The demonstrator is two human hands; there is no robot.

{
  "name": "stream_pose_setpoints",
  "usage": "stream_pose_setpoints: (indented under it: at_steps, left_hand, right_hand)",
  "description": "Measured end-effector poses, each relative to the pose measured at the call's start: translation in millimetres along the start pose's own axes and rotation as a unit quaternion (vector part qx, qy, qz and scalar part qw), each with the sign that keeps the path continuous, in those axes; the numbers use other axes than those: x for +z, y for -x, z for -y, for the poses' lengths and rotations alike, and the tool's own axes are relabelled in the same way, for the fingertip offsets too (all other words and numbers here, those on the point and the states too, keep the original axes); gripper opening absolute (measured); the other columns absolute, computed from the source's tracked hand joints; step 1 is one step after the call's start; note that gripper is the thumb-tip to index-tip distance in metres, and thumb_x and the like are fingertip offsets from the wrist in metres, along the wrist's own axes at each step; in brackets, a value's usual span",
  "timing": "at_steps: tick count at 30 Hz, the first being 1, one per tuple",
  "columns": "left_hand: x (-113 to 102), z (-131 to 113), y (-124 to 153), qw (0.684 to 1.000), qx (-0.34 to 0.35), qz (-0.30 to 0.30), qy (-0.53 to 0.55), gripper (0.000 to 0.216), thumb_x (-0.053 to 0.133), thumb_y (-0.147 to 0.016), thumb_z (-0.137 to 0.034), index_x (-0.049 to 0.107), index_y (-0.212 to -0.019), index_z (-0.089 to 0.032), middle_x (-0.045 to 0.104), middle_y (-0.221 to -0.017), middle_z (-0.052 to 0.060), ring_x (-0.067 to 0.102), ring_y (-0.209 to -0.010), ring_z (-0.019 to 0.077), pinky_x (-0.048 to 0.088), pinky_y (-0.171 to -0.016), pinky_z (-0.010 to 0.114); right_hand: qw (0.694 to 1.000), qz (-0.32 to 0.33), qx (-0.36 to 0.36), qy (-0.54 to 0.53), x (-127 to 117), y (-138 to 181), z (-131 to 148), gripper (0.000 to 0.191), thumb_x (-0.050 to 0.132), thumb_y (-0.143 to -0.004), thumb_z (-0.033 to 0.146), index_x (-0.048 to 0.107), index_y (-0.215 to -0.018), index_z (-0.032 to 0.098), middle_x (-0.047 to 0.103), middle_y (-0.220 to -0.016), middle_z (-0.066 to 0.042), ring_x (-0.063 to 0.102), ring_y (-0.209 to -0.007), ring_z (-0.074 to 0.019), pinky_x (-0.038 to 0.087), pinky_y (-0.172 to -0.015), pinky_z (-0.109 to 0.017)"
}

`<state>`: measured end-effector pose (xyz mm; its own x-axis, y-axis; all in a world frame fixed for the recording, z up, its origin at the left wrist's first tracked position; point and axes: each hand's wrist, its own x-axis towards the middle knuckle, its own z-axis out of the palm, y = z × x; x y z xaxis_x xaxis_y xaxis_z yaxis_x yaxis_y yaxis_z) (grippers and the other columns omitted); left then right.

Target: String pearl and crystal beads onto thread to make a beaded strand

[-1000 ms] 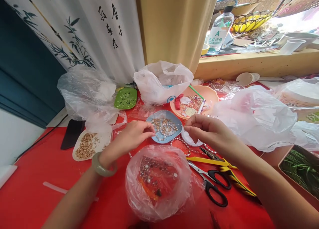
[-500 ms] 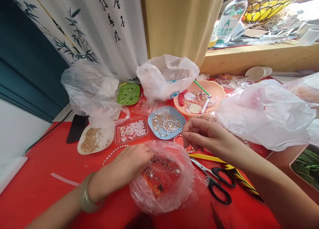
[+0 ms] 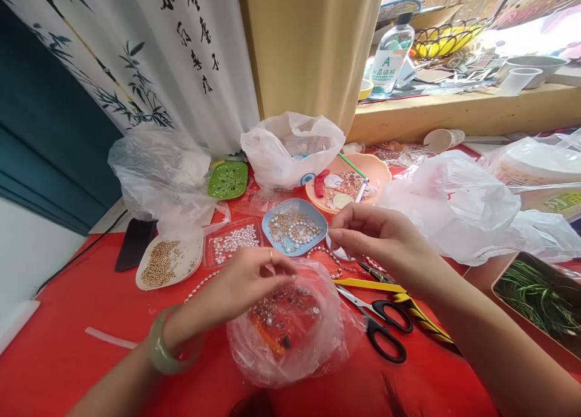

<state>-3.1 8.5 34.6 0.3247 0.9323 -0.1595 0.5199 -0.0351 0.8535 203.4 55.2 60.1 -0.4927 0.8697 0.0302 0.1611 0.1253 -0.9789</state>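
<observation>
Head view on my feed shows the left hand (image 3: 249, 279) over the far side of the clear plastic bag (image 3: 334, 341), palm down. Loose beads (image 3: 284, 311) lie inside the bag, just below the fingertips as I see them; whether skin touches bead or plastic, I can't tell. Those fingers are drawn fairly narrow toward the thumb, and I can't make out anything between them.

Off to the right and a little higher, the right hand (image 3: 379, 232) has thumb and forefinger curled close together; anything pinched there is too fine for me to confirm. Its tips appear just beside the right edge of the blue dish (image 3: 314, 210), which holds gold and white beads. The clear tray (image 3: 207, 250) of white pearls sits beyond the left hand, and the scissors (image 3: 371, 314) lie right of the bag, below the right hand.
</observation>
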Motion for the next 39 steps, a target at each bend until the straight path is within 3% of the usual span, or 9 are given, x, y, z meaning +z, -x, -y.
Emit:
stream_pose_setpoints:
  at_steps: [3,7,10,14,27,31,35,39]
  left_hand:
    - [2.5,-8.8,-14.7,0.978,-0.033,-0.059,0.197,0.011,0.066,-0.07,-0.023,0.066,-0.079,-0.016,0.067,-0.075,0.002,0.058,-0.067,0.0116,0.045,-0.064,0.022]
    - [7.5,-8.0,-26.6,0.906,-0.038,-0.11,0.407,0.014,0.072,-0.063,-0.021,0.065,-0.075,-0.016,0.066,-0.071,0.0,0.059,-0.065,0.0094,0.047,-0.063,0.02]
    - [8.6,-6.0,-28.9,0.869,-0.048,-0.119,0.477,0.016,0.074,-0.06,-0.017,0.065,-0.073,-0.014,0.067,-0.071,0.0,0.06,-0.066,0.009,0.047,-0.062,0.018]
    - [7.3,-4.2,-28.7,0.851,-0.06,-0.124,0.507,0.015,0.074,-0.06,-0.016,0.066,-0.073,-0.014,0.067,-0.071,0.001,0.061,-0.067,0.0082,0.047,-0.061,0.015]
    - [9.4,-4.9,-28.6,0.864,-0.077,-0.092,0.489,0.018,0.076,-0.058,-0.019,0.064,-0.07,-0.013,0.067,-0.069,0.001,0.06,-0.063,0.0083,0.047,-0.058,0.017]
    - [9.7,-5.4,-26.8,0.9,-0.059,-0.088,0.422,0.019,0.075,-0.059,-0.02,0.063,-0.072,-0.014,0.065,-0.07,0.0,0.059,-0.064,0.0093,0.046,-0.063,0.02]
    - [11.9,-4.9,-24.9,0.957,-0.008,-0.102,0.272,0.018,0.072,-0.063,-0.021,0.058,-0.071,-0.014,0.063,-0.071,0.0,0.06,-0.069,0.012,0.047,-0.068,0.025]
    - [16.1,-0.6,-21.2,0.979,0.009,-0.123,0.162,0.019,0.068,-0.066,-0.02,0.052,-0.076,-0.017,0.062,-0.076,0.001,0.062,-0.074,0.0151,0.048,-0.067,0.027]
  right_hand:
    - [1.0,-0.01,-0.018,0.011,0.6,0.8,-2.5,0.012,0.057,-0.075,0.024,0.053,-0.067,0.015,0.047,-0.057,0.004,0.037,-0.047,-0.0049,0.028,-0.042,-0.019]
    - [0.998,-0.01,-0.048,0.034,6.9,0.0,-8.8,0.012,0.054,-0.076,0.024,0.053,-0.068,0.015,0.046,-0.058,0.004,0.038,-0.049,-0.0058,0.029,-0.043,-0.019]
    - [0.994,-0.029,-0.071,0.073,13.2,0.4,-11.2,0.011,0.051,-0.076,0.02,0.051,-0.066,0.016,0.044,-0.055,0.004,0.038,-0.049,-0.0065,0.03,-0.044,-0.019]
    - [0.985,-0.051,-0.09,0.141,19.0,3.4,-10.9,0.01,0.049,-0.075,0.015,0.05,-0.065,0.017,0.044,-0.052,0.005,0.036,-0.047,-0.0069,0.028,-0.043,-0.019]
    - [0.967,-0.076,-0.106,0.217,23.3,5.7,-13.9,0.011,0.05,-0.076,0.016,0.053,-0.065,0.016,0.048,-0.051,0.003,0.037,-0.045,-0.0075,0.03,-0.043,-0.021]
    - [0.976,-0.052,-0.096,0.186,23.9,3.5,-15.3,0.01,0.052,-0.078,0.02,0.055,-0.069,0.016,0.053,-0.054,0.002,0.044,-0.047,-0.008,0.035,-0.045,-0.021]
    - [0.991,-0.012,-0.063,0.119,25.6,-0.1,-18.6,0.012,0.055,-0.079,0.026,0.055,-0.086,0.017,0.059,-0.057,0.002,0.053,-0.051,-0.0098,0.042,-0.049,-0.022]
    - [0.98,0.023,-0.047,0.193,28.2,-1.9,-21.9,0.008,0.054,-0.08,0.022,0.061,-0.078,0.017,0.061,-0.058,0.002,0.055,-0.051,-0.0096,0.039,-0.048,-0.02]
